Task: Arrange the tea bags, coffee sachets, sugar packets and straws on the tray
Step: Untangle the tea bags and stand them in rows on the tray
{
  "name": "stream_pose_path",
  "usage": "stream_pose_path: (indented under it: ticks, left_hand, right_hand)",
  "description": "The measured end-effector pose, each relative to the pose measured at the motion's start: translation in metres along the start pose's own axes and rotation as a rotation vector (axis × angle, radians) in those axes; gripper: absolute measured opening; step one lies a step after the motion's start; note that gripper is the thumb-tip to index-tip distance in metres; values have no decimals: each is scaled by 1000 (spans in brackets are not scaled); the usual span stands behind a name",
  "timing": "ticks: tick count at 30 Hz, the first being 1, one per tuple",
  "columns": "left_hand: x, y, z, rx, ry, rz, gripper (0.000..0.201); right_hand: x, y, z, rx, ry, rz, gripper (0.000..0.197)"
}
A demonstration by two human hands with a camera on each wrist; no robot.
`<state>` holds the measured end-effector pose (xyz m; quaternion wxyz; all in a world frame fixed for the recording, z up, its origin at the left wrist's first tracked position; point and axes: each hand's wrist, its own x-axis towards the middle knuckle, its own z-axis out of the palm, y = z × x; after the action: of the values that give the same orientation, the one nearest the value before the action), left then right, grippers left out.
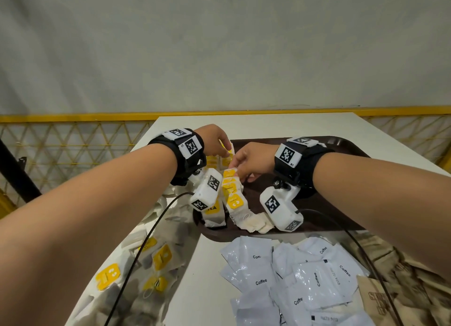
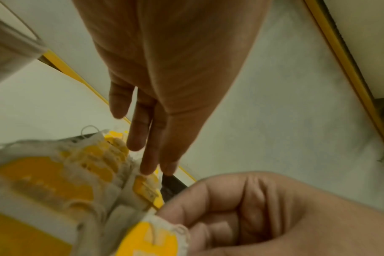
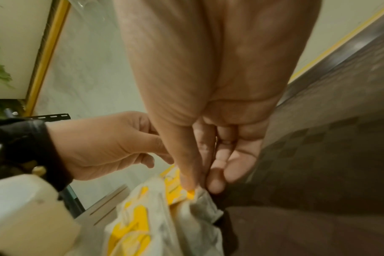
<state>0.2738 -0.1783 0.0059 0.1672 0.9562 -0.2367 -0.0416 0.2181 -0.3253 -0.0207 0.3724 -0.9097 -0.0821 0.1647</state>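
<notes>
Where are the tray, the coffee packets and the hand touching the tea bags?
tray (image 1: 346,145): head view, far dark rim.
coffee packets (image 1: 314,280): head view, middle of the white pile.
right hand (image 1: 253,158): head view, back of the hand.
tea bags (image 1: 233,196): head view, a yellow label.

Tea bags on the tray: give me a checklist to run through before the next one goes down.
1. Right hand pinches a tea bag: ok.
2. Left hand steadies the row of tea bags: ok, fingers touch it.
3. Row lies inside the tray: ok.
4. Row is straight: not ok, it bends.
5. Coffee sachets on the tray: not ok, on the table.
6. Straws located: cannot tell.
</notes>
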Motion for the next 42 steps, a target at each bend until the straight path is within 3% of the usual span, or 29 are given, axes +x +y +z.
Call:
stream_pose_path:
  ticks: [3,7,10,14,17,21,26,32,38,42]
  left_hand:
    - [2,3,5,98,3,-27,29]
    - [2,4,9,119,-30,-38,38]
    - [4,2,8,119,-5,-38,35]
    - [2,1,1,0,53,-59,15]
    - [-1,-3,0,-74,16,-66,26]
    - [-6,-4,4,54,-55,-3,11]
    - [-6,0,7,80,-26,9,13]
    - [0,2,11,141,-27,-40,6]
    - [-1,-2,4,93,55,-77,7]
    - [-7,-6,-6,21,21,-55,6]
  right_hand:
    - [-3,1,-1,-5,-22,7,10]
    - [-3,-1,-3,59,79,6,10]
    - [0,-5,-1,67,157,23,12]
    - [2,-8,2,136,197,40,9]
    - [2,-9,3,215,217,53,13]
    - [-1,-10,3,267,203,77,12]
    - [-4,-4,-4,287,272,117,18]
    - [-10,1,-6,245,22,130,11]
    - [-7,0,-2,275,133,134,10]
    - [-6,-3,3,189,188,97,18]
